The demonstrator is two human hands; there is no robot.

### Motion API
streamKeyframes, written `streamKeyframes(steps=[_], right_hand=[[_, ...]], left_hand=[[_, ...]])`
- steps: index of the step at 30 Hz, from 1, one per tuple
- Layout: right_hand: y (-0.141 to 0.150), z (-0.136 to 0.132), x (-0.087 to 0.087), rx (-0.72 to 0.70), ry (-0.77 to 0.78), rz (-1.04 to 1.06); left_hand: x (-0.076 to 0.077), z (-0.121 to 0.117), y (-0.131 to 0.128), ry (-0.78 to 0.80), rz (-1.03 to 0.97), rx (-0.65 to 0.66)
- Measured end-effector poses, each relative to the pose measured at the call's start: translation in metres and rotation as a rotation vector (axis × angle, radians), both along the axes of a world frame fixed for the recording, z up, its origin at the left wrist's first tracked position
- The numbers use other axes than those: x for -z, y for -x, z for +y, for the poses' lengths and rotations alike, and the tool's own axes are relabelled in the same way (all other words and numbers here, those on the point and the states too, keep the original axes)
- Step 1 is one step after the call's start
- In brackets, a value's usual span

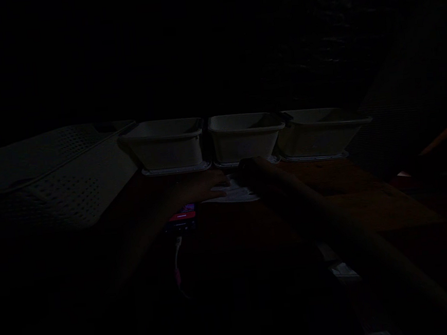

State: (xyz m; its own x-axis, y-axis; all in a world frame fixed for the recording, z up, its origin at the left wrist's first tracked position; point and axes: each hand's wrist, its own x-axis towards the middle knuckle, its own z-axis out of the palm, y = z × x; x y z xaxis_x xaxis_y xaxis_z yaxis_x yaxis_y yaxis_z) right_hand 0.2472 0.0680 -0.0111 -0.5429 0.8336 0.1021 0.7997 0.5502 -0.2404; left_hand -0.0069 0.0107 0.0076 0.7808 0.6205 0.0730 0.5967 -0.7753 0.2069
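Observation:
The view is very dark. A pale, flat piece (235, 191), perhaps cloth or paper, lies on the wooden table (348, 183) between my hands. My left hand (208, 183) reaches in from the left, its fingers stretched out and apart over the left edge of the piece. My right hand (258, 171) is at the right side of the piece, close to the front of the middle bin. Its fingers are lost in shadow, so their grip is unclear. A lit phone (181, 220) sits under my left forearm, with a pale cable (177, 251) running from it.
A row of three light bins stands at the back: a left bin (170, 152), a middle bin (245, 145) and a right bin (314, 139). A perforated basket (66, 190) is at the left. Part of another person's arm (443, 137) shows at the far right.

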Motion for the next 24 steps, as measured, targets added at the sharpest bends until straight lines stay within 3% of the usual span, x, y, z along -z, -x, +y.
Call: streamKeyframes(steps=[8, 15, 20, 24], right_hand=[[-0.004, 0.006, 0.004, 0.063, -0.046, -0.103], [-0.013, -0.002, -0.009, 0.195, 0.012, -0.017], [-0.012, -0.007, -0.013, 0.278, 0.006, -0.082], [-0.01, -0.011, -0.016, 0.278, 0.028, -0.048]], left_hand=[[0.0, -0.002, -0.001, -0.038, 0.039, -0.031], [0.003, 0.001, 0.0, -0.018, 0.012, -0.025], [0.004, 0.002, 0.001, -0.002, -0.005, -0.028], [0.005, 0.002, 0.002, -0.006, -0.009, -0.041]])
